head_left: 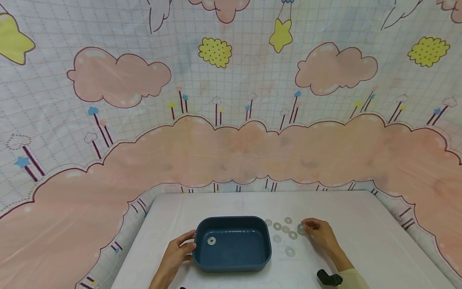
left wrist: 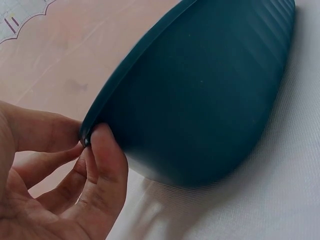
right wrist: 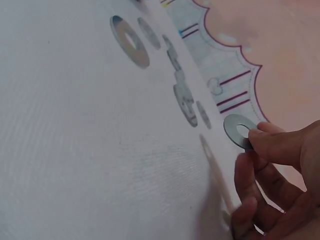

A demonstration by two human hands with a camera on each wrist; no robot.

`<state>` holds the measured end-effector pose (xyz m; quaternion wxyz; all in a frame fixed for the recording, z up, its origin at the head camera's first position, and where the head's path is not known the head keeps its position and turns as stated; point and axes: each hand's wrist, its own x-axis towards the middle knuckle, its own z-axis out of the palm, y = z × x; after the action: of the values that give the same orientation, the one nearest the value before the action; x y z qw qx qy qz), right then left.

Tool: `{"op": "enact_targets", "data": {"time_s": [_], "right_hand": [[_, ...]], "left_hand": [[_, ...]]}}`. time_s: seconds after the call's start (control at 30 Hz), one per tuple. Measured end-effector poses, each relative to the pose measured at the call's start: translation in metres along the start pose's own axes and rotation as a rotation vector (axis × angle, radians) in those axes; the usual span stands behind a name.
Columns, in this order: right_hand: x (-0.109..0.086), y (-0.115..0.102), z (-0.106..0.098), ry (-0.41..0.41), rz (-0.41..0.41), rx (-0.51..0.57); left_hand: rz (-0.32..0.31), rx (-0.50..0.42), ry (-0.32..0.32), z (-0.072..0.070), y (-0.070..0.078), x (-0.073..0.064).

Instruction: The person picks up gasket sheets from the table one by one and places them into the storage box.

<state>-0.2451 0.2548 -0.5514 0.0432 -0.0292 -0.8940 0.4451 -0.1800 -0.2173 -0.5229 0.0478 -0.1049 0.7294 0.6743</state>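
The tray [head_left: 234,253] is pinched at its rim by the left hand [head_left: 175,253], presumably for steadiness. One washer [right wrist: 231,131] is pinched edgewise by the right hand [head_left: 323,237], likely because of its thinness, near the loose washers [head_left: 285,229] on the surface [head_left: 364,241]; another washer [head_left: 209,241] is held inside the tray.

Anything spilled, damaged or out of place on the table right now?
Nothing stands out as spilled or damaged. The blue bin stands upright, the left hand holding its edge, one washer inside. The loose washers lie scattered beside it, and the right hand pinches another washer.
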Motion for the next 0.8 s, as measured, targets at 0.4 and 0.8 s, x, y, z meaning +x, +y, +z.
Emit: {"op": "enact_targets", "data": {"time_s": [0.4,0.8], "right_hand": [[-0.006,-0.021,-0.004,-0.045,0.1,0.178],[-0.012,-0.055,-0.01,-0.073,0.1,0.348]], "left_hand": [[-0.012,0.006,0.01,0.001,0.0,-0.001],[-0.025,0.005,0.024,0.001,0.001,0.001]]}}
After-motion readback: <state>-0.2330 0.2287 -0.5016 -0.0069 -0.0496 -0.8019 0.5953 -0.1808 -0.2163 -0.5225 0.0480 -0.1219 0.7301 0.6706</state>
